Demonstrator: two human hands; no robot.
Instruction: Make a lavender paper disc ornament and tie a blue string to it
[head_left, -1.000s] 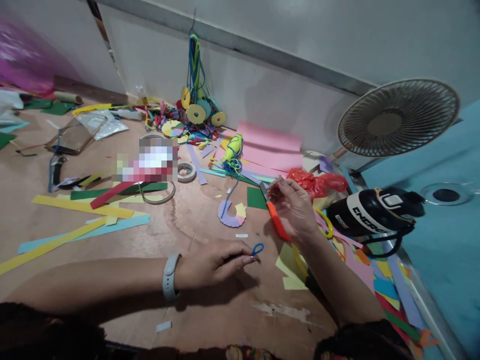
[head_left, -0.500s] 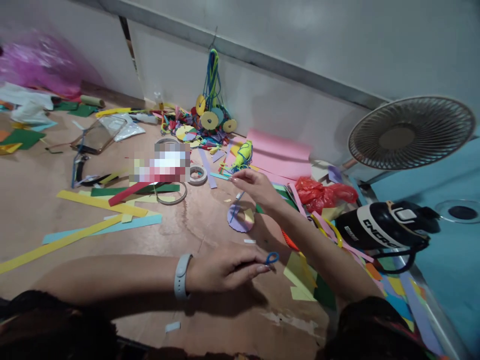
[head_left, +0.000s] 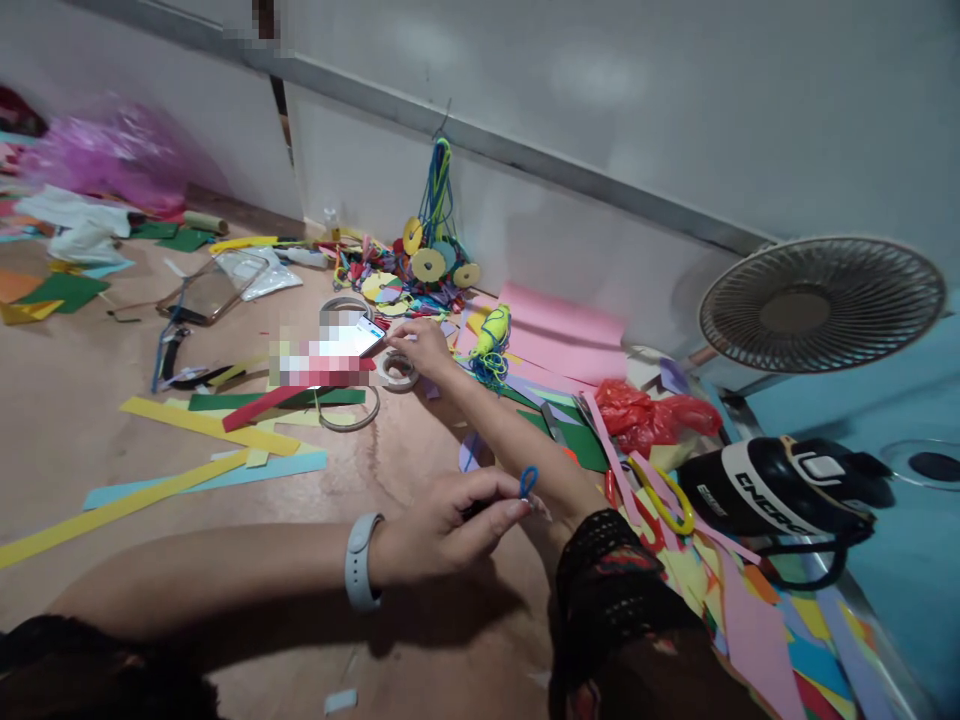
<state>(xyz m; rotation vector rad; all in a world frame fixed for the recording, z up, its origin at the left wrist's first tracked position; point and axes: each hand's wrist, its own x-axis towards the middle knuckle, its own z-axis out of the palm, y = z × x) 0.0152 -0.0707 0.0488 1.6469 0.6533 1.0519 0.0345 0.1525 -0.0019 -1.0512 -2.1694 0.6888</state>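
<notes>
Fingertips (head_left: pixel 517 508) pinch blue loop (head_left: pixel 529 480) (left hand (head_left: pixel 450 520)).

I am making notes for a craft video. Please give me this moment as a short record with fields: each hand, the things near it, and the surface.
left hand: pinches a small blue loop between its fingertips, above the floor
right hand: stretched forward, fingers on a tape roll
near right hand: yellow spool with blue cord, pink paper sheet
right side: black bottle lying down, fan
surface: brown floor strewn with coloured paper strips
</notes>
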